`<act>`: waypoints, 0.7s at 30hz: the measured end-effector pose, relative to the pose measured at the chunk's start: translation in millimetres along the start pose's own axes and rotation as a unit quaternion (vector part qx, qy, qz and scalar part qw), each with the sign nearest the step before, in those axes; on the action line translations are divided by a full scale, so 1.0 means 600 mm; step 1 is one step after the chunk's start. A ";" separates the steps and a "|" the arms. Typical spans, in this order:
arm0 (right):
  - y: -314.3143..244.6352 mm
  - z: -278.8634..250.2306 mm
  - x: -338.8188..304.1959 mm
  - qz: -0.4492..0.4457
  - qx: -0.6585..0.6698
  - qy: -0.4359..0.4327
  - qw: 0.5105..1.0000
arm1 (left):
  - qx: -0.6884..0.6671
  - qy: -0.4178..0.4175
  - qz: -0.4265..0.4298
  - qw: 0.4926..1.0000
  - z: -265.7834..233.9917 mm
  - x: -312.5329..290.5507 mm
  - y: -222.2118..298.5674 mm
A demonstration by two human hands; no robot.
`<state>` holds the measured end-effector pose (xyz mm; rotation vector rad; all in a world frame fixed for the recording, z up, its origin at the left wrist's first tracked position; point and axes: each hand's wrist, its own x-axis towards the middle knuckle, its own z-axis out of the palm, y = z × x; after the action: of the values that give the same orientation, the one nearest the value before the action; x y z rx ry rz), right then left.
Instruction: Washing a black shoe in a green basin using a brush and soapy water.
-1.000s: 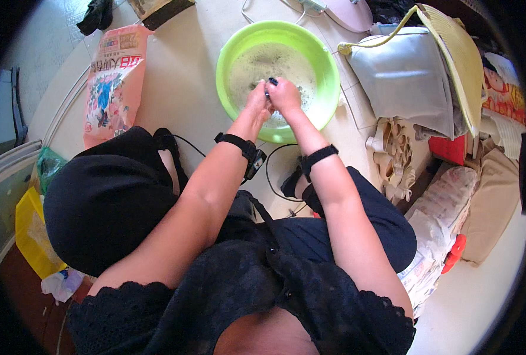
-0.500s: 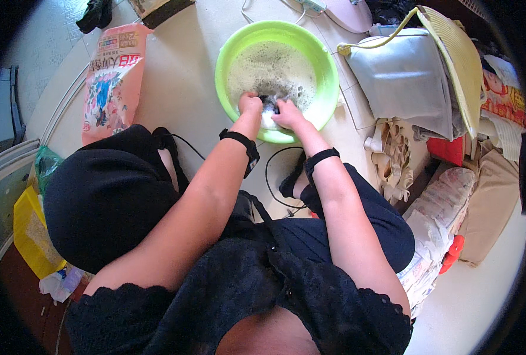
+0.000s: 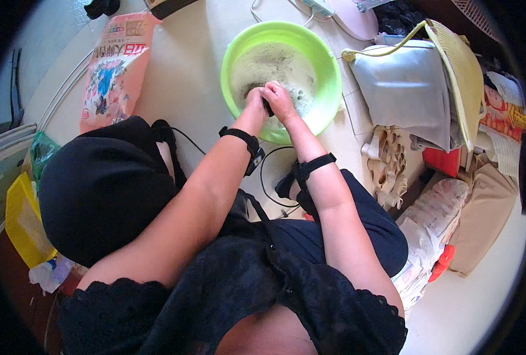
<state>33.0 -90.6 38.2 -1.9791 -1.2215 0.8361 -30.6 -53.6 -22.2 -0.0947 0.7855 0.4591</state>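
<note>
A bright green basin [image 3: 329, 80] stands on the floor in front of me, with foamy, greyish soapy water [image 3: 277, 62] in it. Over its near half, my left hand [image 3: 254, 100] and my right hand [image 3: 280, 102] are pressed together, fingers closed around a dark wet cloth [image 3: 267, 108]. Only a small dark patch of the cloth shows between the hands, so its kind is hidden. Both wrists wear black bands.
A pink printed bag [image 3: 118, 77] lies left of the basin. On the right are a silver-grey bag [image 3: 402, 83] with yellow trim, beige sandals [image 3: 386, 160] and a folded brown bag [image 3: 484, 216]. A black cable [image 3: 264, 177] runs near my feet.
My hands have come together and lifted slightly from the suds, with the dark cloth squeezed between them. Before, they were apart, with the cloth down in the foam.
</note>
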 end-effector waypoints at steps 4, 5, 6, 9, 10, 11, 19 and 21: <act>0.013 -0.004 0.020 -0.071 -0.050 0.126 0.988 | -0.071 -0.062 -0.069 0.993 0.070 -0.040 -0.011; 0.021 -0.015 0.022 -0.041 -0.055 0.147 0.987 | -0.082 -0.059 -0.082 0.991 0.085 -0.046 -0.018; 0.026 -0.028 0.022 -0.044 -0.081 0.149 0.985 | -0.088 -0.059 -0.098 0.990 0.090 -0.049 -0.025; 0.039 -0.036 0.023 -0.034 -0.074 0.065 0.995 | -0.099 -0.055 -0.112 0.987 0.092 -0.034 -0.023; 0.031 -0.035 0.028 -0.029 -0.037 -0.022 0.999 | -0.111 -0.018 -0.071 0.991 0.078 -0.013 -0.004; 0.041 -0.033 0.034 -0.059 -0.017 -0.025 0.998 | -0.120 0.012 -0.036 0.992 0.081 0.006 0.010; 0.006 0.007 -0.004 0.050 0.141 -0.001 0.989 | -0.092 0.073 0.005 0.993 0.043 0.010 -0.009; 0.022 0.008 0.001 0.035 0.132 0.010 0.991 | -0.121 0.047 0.004 0.991 0.038 -0.001 -0.022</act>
<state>36.3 -93.6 24.9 -1.8187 -0.9787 0.9594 -10.0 -60.2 -6.6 -0.3415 0.8196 0.5606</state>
